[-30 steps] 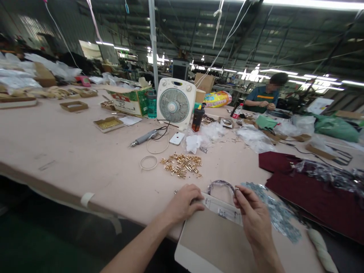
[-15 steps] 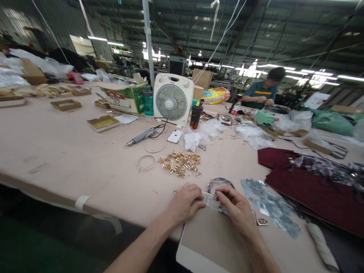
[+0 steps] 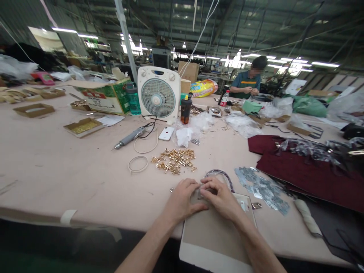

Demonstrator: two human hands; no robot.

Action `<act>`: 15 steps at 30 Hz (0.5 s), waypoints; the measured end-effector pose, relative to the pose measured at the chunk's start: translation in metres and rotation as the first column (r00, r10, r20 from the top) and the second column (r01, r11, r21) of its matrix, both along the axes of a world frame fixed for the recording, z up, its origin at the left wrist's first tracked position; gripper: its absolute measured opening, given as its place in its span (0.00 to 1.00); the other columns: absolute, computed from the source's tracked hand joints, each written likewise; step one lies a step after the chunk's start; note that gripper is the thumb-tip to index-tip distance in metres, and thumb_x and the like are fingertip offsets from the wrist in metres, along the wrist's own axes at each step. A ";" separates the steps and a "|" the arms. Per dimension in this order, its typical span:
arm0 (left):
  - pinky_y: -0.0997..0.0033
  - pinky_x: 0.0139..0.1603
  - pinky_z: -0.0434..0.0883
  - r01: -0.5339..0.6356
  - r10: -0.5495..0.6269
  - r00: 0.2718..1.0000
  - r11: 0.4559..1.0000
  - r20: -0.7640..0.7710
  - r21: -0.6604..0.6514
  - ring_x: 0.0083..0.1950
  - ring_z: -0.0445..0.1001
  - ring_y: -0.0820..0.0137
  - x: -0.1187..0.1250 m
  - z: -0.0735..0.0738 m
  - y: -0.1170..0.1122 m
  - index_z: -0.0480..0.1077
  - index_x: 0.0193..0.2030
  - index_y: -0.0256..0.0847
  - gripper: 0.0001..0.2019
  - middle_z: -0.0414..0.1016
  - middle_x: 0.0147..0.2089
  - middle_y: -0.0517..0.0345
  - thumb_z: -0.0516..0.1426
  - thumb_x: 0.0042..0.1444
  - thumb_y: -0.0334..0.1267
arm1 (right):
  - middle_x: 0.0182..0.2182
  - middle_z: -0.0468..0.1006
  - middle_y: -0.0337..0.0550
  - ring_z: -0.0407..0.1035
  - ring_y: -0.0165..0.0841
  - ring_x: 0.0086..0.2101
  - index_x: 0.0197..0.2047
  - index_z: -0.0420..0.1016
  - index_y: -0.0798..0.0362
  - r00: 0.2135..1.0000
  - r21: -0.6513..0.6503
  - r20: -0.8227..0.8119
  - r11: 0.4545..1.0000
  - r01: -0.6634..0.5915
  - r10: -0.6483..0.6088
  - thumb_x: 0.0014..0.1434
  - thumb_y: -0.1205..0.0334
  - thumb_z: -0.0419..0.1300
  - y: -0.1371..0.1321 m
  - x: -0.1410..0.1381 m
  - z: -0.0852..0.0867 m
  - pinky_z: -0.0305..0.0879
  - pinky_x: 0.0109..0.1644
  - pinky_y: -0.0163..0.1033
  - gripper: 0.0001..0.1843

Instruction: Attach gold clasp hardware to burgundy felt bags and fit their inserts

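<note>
A flat beige bag panel (image 3: 213, 239) with pale edges lies at the table's front edge. My left hand (image 3: 182, 201) grips its upper left part, thumb flat on the panel and fingers curled over the top edge. Close beside it, my right hand (image 3: 220, 199) is closed in a pinch at the same edge; my fingers mostly hide a small greyish piece there. A dark wrapped handle (image 3: 226, 177) loops out behind the right hand. At the panel's upper right corner sits a shiny metal clasp (image 3: 256, 205). Thin grey metal plates (image 3: 263, 191) lie scattered to the right.
A pile of gold hardware (image 3: 174, 161) lies ahead, near an electric screwdriver (image 3: 129, 138), a phone (image 3: 166, 133) and a box fan (image 3: 158, 96). Dark red material (image 3: 301, 176) and a rolled cloth (image 3: 307, 218) are at right. A co-worker (image 3: 247, 81) sits across the table.
My right hand has moved left along the panel's top edge, up against my left hand, uncovering a white patch at the panel's upper right. The camera view has turned right.
</note>
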State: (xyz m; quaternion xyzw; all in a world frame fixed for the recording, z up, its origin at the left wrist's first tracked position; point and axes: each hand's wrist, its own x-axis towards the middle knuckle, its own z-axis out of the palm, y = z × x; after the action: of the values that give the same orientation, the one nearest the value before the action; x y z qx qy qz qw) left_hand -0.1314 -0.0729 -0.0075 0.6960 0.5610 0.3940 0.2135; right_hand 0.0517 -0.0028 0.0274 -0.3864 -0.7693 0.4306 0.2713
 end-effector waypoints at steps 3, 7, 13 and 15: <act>0.55 0.60 0.72 0.000 0.000 1.000 1.000 0.006 0.011 0.57 0.73 0.57 0.000 0.001 0.000 0.76 0.57 0.47 0.30 0.77 0.55 0.53 0.75 0.47 0.48 | 0.53 0.79 0.48 0.72 0.43 0.54 0.33 0.84 0.49 0.999 0.036 0.030 0.999 0.019 -0.020 0.63 0.57 0.65 -0.002 -0.005 -0.004 0.63 0.63 0.50 0.09; 0.55 0.60 0.72 -0.004 0.004 1.000 1.000 0.003 0.017 0.57 0.74 0.57 0.000 0.001 0.000 0.77 0.56 0.46 0.29 0.77 0.56 0.52 0.74 0.49 0.50 | 0.52 0.79 0.47 0.73 0.42 0.53 0.32 0.83 0.49 0.998 0.078 0.060 0.997 0.028 -0.033 0.63 0.58 0.64 -0.001 -0.005 -0.007 0.64 0.62 0.49 0.09; 0.54 0.60 0.73 -0.002 0.002 1.000 1.000 0.007 0.026 0.57 0.74 0.57 0.000 -0.002 0.001 0.76 0.57 0.45 0.29 0.76 0.56 0.51 0.73 0.51 0.52 | 0.52 0.79 0.47 0.72 0.43 0.53 0.33 0.83 0.48 0.987 0.163 0.144 0.986 0.040 -0.063 0.63 0.61 0.64 0.000 -0.006 -0.012 0.64 0.62 0.51 0.08; 0.54 0.60 0.73 -0.006 0.006 1.000 0.999 0.007 0.034 0.57 0.74 0.57 0.000 -0.003 0.000 0.76 0.57 0.45 0.29 0.77 0.56 0.51 0.72 0.51 0.52 | 0.52 0.79 0.47 0.72 0.43 0.53 0.34 0.83 0.48 0.985 0.190 0.159 0.981 0.038 -0.069 0.63 0.62 0.64 -0.001 -0.006 -0.013 0.65 0.61 0.51 0.07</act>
State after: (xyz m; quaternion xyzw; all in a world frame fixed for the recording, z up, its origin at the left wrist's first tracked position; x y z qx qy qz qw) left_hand -0.1310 -0.0724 -0.0104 0.6965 0.5558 0.4063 0.2024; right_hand 0.0459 -0.0036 0.0146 -0.4142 -0.8151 0.3160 0.2533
